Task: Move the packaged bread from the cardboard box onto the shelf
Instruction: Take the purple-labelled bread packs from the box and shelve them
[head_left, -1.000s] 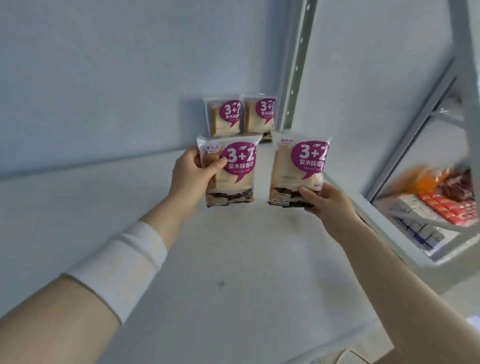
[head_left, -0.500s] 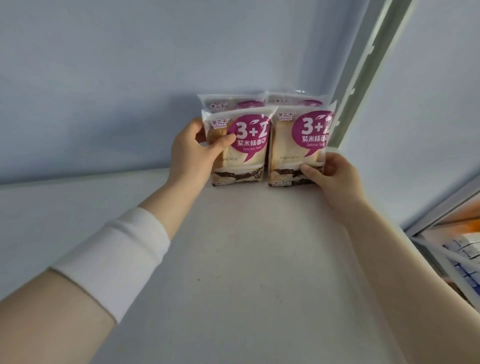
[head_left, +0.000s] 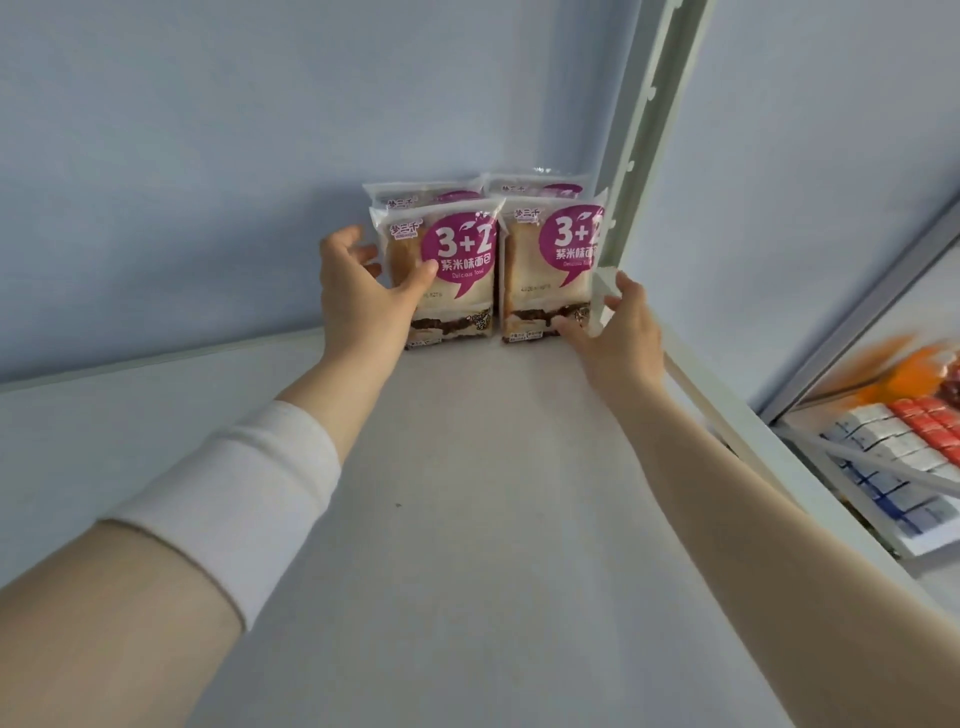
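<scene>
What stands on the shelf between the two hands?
In the head view, two things stand there upright, side by side: the left front toast bread pack by the left hand, the right front toast bread pack by the right hand.

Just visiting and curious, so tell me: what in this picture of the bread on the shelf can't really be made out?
Head view only:
Rear bread packs: only top edges show; the front packs cover the rest.
Cardboard box: outside the frame.
Goods on the lower shelf: blurred, cut by the right edge.
Small print on the front packs: too small to read.
</scene>
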